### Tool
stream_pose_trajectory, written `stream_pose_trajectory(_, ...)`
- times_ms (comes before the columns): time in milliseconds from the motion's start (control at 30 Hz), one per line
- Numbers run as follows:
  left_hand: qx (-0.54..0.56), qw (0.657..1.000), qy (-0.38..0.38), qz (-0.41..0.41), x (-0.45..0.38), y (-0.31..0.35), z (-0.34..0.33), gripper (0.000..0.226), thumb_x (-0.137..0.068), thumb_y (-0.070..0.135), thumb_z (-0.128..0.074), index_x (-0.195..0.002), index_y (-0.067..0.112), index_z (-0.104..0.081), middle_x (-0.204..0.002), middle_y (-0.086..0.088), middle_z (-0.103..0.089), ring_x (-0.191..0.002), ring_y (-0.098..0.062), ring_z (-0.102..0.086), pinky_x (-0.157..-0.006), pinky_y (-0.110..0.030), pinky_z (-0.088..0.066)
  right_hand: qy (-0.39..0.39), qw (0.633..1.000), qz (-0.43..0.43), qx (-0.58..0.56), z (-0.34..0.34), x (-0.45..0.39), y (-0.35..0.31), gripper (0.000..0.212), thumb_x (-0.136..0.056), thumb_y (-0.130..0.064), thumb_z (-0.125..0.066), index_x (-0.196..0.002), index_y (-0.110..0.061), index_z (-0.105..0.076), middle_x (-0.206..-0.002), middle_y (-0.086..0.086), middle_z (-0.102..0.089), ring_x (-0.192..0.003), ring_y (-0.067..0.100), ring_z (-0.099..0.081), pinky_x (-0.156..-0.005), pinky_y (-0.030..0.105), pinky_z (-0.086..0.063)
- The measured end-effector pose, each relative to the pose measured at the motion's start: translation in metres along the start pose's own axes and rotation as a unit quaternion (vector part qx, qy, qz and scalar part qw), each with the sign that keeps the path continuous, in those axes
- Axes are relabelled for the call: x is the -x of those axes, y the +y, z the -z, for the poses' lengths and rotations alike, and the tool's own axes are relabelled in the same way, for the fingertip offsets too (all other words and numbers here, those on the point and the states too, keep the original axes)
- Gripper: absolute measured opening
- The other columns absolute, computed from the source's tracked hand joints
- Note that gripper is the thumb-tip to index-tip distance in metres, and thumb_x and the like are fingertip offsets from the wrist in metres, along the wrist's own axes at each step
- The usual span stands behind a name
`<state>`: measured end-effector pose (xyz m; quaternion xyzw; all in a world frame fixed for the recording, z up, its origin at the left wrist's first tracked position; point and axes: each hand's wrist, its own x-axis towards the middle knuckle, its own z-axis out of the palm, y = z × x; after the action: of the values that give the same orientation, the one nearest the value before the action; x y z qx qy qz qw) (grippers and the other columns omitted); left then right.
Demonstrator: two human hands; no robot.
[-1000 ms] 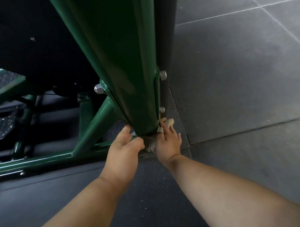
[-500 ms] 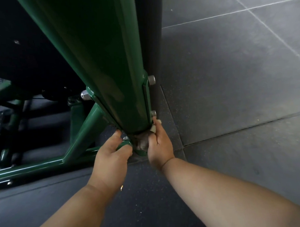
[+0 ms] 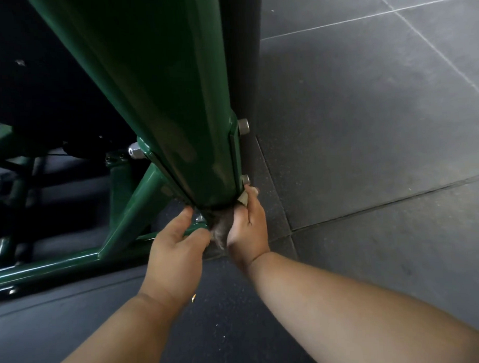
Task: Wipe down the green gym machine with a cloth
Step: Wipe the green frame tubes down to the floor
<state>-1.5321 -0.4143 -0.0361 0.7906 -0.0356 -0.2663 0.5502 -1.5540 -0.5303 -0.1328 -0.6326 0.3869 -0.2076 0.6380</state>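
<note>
Seen from above: a thick green post of the gym machine slanting down to dark speckled rubber flooring. Far and right, large grey floor tiles with pale seams. At the post's foot, a greyish cloth, bunched and pressed against the base by the right hand, fingers curled round it. Just left, touching the base, the left hand, wrapped around a low green frame bar. Silver bolts on the post's right edge; dark machine parts far left.
</note>
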Motion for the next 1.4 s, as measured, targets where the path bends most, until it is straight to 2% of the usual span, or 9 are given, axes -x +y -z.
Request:
stream_pose_trajectory(300,0.011,0.999,-0.008,0.033,-0.004,-0.008,0.002,0.051,-0.093,0.008,-0.061,-0.112,0.055,-0.066,-0.074,0.031,-0.065,-0.065,0.01,-0.051,-0.07,-0.024,-0.044,-0.035,0.996,-0.079,-0.027,0.008,-0.012,-0.006,0.05,-0.091,-0.046,-0.04,-0.137,-0.042,-0.06,-0.135,-0.006,-0.068,-0.13,0.018,-0.061,-0.115,0.048,-0.045)
stream_pose_trajectory(500,0.034,0.999,-0.014,0.03,-0.003,-0.004,-0.001,0.059,-0.079,0.024,-0.059,-0.137,0.03,-0.066,-0.1,-0.011,-0.079,-0.088,-0.016,-0.061,-0.083,-0.038,-0.049,-0.019,0.99,-0.11,-0.086,0.002,-0.002,-0.017,0.057,-0.091,-0.051,-0.045,-0.143,-0.035,-0.058,-0.14,0.0,-0.066,-0.134,0.023,-0.059,-0.117,0.051,-0.043)
stream_pose_trajectory(600,0.026,0.999,-0.023,0.027,-0.004,-0.005,-0.001,0.056,-0.083,0.023,-0.06,-0.138,0.031,-0.065,-0.1,0.004,-0.08,-0.087,-0.016,-0.068,-0.085,-0.033,-0.053,-0.034,0.979,-0.175,-0.102,0.013,-0.002,-0.039,0.042,-0.104,-0.024,-0.046,-0.143,-0.019,-0.06,-0.129,0.007,-0.07,-0.121,0.026,-0.065,-0.108,0.036,-0.053)
stream_pose_trajectory(700,0.027,0.999,-0.009,0.031,-0.007,-0.006,-0.001,0.046,-0.09,0.022,-0.063,-0.135,0.032,-0.065,-0.111,0.023,-0.074,-0.104,0.002,-0.064,-0.095,-0.022,-0.049,-0.076,0.973,-0.208,-0.066,0.029,-0.01,-0.051,0.031,-0.109,-0.015,-0.044,-0.126,-0.017,-0.069,-0.097,-0.003,-0.072,-0.092,0.015,-0.068,-0.067,0.015,-0.054)
stream_pose_trajectory(833,0.027,0.999,-0.016,0.037,-0.005,0.002,0.0,0.043,-0.091,0.019,-0.063,-0.133,0.025,-0.069,-0.115,0.02,-0.077,-0.111,0.002,-0.069,-0.101,-0.027,-0.051,-0.055,0.966,-0.235,-0.091,0.04,-0.005,-0.073,0.031,-0.104,-0.027,-0.053,-0.101,-0.013,-0.08,-0.094,0.011,-0.08,-0.1,0.034,-0.074,-0.089,0.041,-0.059)
stream_pose_trajectory(1000,0.006,0.998,-0.031,0.052,-0.004,-0.005,0.01,0.075,-0.076,0.035,-0.066,-0.15,0.025,-0.057,-0.132,0.016,-0.071,-0.125,-0.008,-0.065,-0.113,-0.042,-0.051,-0.008,0.966,-0.249,-0.064,0.048,0.011,-0.072,0.034,-0.106,-0.028,-0.048,-0.105,-0.008,-0.076,-0.1,0.015,-0.077,-0.096,0.032,-0.072,-0.091,0.043,-0.058)
stream_pose_trajectory(1100,0.01,0.995,-0.014,0.094,-0.002,-0.013,0.018,0.058,-0.089,0.023,-0.067,-0.143,0.041,-0.055,-0.113,0.027,-0.073,-0.105,0.011,-0.065,-0.096,-0.028,-0.055,0.011,0.972,-0.236,-0.006,0.031,0.031,-0.055,0.028,-0.106,-0.025,-0.047,-0.11,-0.012,-0.072,-0.106,0.011,-0.073,-0.104,0.032,-0.067,-0.098,0.043,-0.053)
stream_pose_trajectory(1233,0.079,0.964,-0.037,0.25,-0.001,-0.03,0.017,0.064,-0.088,0.05,-0.065,-0.138,0.009,-0.063,-0.123,-0.013,-0.075,-0.109,-0.029,-0.073,-0.101,-0.046,-0.058,-0.04,0.965,-0.247,-0.08,0.001,0.051,-0.044,0.05,-0.086,-0.049,-0.058,-0.127,-0.022,-0.069,-0.121,0.004,-0.074,-0.116,0.025,-0.069,-0.109,0.046,-0.05)
stream_pose_trajectory(1400,0.16,0.922,-0.086,0.341,0.002,-0.036,0.016,0.033,-0.107,0.03,-0.057,-0.114,0.004,-0.076,-0.095,-0.014,-0.08,-0.061,-0.02,-0.074,-0.051,-0.026,-0.057,-0.073,0.926,-0.318,-0.19,-0.002,0.045,-0.039,0.02,-0.108,-0.02,-0.054,-0.116,-0.013,-0.071,-0.111,0.016,-0.076,-0.104,0.031,-0.074,-0.093,0.043,-0.059)
